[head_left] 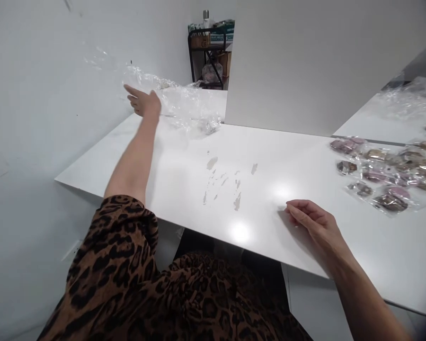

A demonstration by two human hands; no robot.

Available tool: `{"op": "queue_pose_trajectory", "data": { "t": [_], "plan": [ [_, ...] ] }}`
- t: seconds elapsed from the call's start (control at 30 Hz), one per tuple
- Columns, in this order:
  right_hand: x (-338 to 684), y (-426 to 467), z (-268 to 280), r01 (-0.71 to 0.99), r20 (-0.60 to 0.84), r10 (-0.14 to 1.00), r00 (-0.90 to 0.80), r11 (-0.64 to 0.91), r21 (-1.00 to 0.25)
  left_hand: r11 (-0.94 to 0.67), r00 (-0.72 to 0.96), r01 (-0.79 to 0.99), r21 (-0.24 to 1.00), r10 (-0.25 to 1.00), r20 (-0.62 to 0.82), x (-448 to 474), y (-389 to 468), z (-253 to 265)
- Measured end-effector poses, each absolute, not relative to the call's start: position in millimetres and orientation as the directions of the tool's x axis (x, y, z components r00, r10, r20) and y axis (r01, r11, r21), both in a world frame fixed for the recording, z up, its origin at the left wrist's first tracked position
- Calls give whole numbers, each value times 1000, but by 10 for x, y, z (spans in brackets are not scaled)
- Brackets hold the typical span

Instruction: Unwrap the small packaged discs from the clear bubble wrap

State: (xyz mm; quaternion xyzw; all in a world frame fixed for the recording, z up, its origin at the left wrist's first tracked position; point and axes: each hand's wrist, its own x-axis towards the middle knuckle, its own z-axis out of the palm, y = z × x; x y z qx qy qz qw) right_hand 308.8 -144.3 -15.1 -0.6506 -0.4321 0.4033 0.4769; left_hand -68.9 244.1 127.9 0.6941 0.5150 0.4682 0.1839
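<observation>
My left hand (144, 102) is stretched out to the far left of the white table, its fingers extended and apart, holding nothing I can see. It is over the near left edge of a loose heap of clear plastic bags (188, 106). Whether it touches them I cannot tell. My right hand (310, 219) is low over the table's right half, fingers loosely curled and thumb tip against the index finger. Nothing shows in it. Nearest to it, on the right, are several small clear packets (390, 199) with pinkish and brown contents.
The white table (184, 189) has greyish worn patches in its middle. A tall white panel (298, 61) stands at the back. Behind it is a black shelf rack (208, 47) with goods. More clear plastic (412, 99) lies at the far right. A white wall borders the left side.
</observation>
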Motion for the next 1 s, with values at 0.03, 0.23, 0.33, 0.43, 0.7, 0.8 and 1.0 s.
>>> {"op": "queue_pose_trajectory", "data": {
  "t": [0.03, 0.23, 0.33, 0.43, 0.7, 0.8, 1.0],
  "plan": [
    [3089, -1438, -152, 185, -120, 948, 294, -180, -966, -365, 2, 561, 743, 898, 440, -543, 2378, 1048],
    [3116, -1415, -202, 200, -153, 953, 262, -208, -958, -278, 99, 786, 552, 938, 332, 274, 2205, -64],
    [3105, -1416, -188, 177, -154, 951, 268, -206, -962, -248, 70, 835, 491, 933, 352, 464, 2303, -147],
    [3074, -1426, -136, 155, -149, 956, 251, -192, -969, -356, 135, 819, 450, 882, 452, 544, 2240, -70],
    [3005, -1302, -122, 172, -64, 957, 284, -117, -978, -923, 779, 354, 147, 379, 500, 529, 740, -347],
    [2835, -1113, -107, 312, 41, 952, 302, -58, -948, -974, 871, 193, 123, 228, 434, 571, 220, -396],
    [2476, -791, -181, 537, 235, 926, 294, 44, -842, -972, 910, 73, 225, 157, 383, 650, -163, -295]
  ]
}}
